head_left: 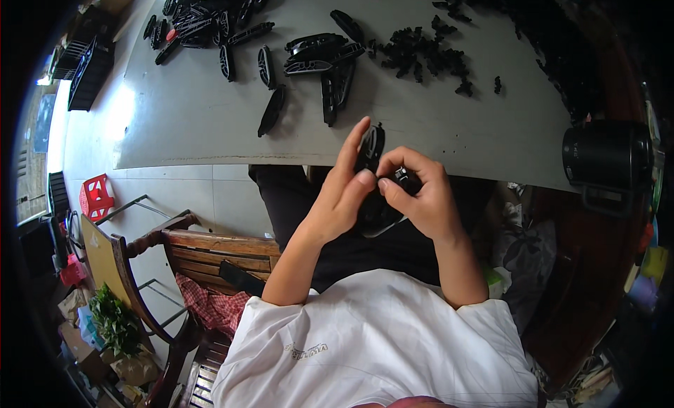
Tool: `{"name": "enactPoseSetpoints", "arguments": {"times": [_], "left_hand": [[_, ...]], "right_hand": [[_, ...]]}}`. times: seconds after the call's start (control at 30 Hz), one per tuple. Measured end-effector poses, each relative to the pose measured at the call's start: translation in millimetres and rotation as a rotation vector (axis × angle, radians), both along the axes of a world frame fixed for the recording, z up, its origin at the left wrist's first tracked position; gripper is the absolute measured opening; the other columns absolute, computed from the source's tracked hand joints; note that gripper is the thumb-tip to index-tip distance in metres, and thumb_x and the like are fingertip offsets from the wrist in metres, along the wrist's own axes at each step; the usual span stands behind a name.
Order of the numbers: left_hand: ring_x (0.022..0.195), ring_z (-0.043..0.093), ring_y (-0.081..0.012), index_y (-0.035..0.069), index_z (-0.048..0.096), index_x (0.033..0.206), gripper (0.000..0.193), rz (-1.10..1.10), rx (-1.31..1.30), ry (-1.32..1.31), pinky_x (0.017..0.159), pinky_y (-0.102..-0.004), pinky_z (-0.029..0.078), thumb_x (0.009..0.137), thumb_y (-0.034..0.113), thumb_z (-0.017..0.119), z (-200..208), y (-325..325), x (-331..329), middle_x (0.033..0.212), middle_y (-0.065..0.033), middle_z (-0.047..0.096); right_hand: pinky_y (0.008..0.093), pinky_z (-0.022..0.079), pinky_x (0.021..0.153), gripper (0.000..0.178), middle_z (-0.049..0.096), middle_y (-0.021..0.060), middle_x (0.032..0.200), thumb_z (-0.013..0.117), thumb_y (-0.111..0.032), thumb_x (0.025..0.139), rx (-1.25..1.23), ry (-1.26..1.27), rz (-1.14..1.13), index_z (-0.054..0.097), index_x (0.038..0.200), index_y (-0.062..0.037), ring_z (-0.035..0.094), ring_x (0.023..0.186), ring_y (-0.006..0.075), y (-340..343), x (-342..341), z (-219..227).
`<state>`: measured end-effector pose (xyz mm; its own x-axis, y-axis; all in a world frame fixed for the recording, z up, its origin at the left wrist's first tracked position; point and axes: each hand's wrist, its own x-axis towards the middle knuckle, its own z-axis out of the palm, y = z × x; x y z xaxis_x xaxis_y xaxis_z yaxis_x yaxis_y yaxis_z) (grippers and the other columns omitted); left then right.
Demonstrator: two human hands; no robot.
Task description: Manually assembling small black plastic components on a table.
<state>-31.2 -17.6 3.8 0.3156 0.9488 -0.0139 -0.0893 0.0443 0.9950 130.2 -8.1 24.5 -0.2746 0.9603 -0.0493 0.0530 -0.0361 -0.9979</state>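
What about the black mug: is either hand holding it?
No, the black mug is well right of the left hand and right hand.

– What lies on the grey counter (196, 120)?
– Long black parts (225, 58) lie heaped at the far left, a small red piece (171, 35) among them.
– And toward the middle?
– A cluster of similar parts (316, 50), several overlapping, with a single black part (272, 111) lying apart on its near left side.
– The right side?
– Small, jagged black pieces (411, 50) sit in a loose tangle right of the cluster; one stray piece (498, 84) rests farther right. A dark heap (540, 29) lines the far right, its contents too dark to tell. A black mug (605, 155) with a handle stands at the near right corner.
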Motion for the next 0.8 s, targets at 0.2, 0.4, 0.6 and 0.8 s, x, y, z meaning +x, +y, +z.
{"name": "enactPoseSetpoints", "arguments": {"times": [0.2, 0.4, 0.6, 0.8], "left_hand": [[0.129, 0.039, -0.0303, -0.002, 0.014, 0.144, 0.064, -0.095, 0.09, 0.06, 0.104, -0.0326, 0.029, 0.089, 0.004, 0.044, 6, -2, 1, 0.139, -0.0229, 0.036], [0.108, 0.055, -0.0345, 0.001, 0.018, 0.144, 0.064, -0.188, 0.039, 0.083, 0.094, -0.0306, 0.039, 0.085, -0.003, 0.041, 9, -4, 4, 0.126, -0.0236, 0.048], [0.091, 0.054, -0.0298, 0.005, 0.034, 0.14, 0.064, -0.034, 0.426, 0.302, 0.085, -0.036, 0.043, 0.078, -0.006, 0.047, -8, 12, -2, 0.103, -0.0176, 0.055], [0.109, 0.049, -0.0285, 0.008, 0.053, 0.124, 0.059, 0.282, 0.736, 1.066, 0.091, -0.0375, 0.039, 0.068, -0.01, 0.053, -5, 62, -29, 0.121, -0.0088, 0.052]], "right_hand": [[0.023, 0.045, 0.068, 0.02, 0.06, 0.0045, 0.078, 0.065, -0.003, 0.077, 0.062, -0.088, -0.062, 0.057, 0.095, -0.0005, 0.056, 0.071, 0.0091, 1, 3, 7], [0.0177, 0.035, 0.05, 0.024, 0.056, -0.0015, 0.069, 0.073, -0.015, 0.078, -0.395, 0.283, 0.018, 0.058, 0.092, -0.0046, 0.047, 0.055, 0.0035, 4, 15, -11], [0.0201, 0.035, 0.045, 0.015, 0.053, 0.0003, 0.064, 0.064, -0.018, 0.085, -0.346, 0.476, -0.195, 0.057, 0.085, -0.0055, 0.048, 0.051, 0.0075, 11, 9, -17], [0.027, 0.048, 0.056, 0.015, 0.06, 0.0063, 0.069, 0.063, -0.016, 0.083, -0.026, 0.13, -0.335, 0.057, 0.079, -0.0034, 0.06, 0.059, 0.0126, 86, 36, -24]]}}
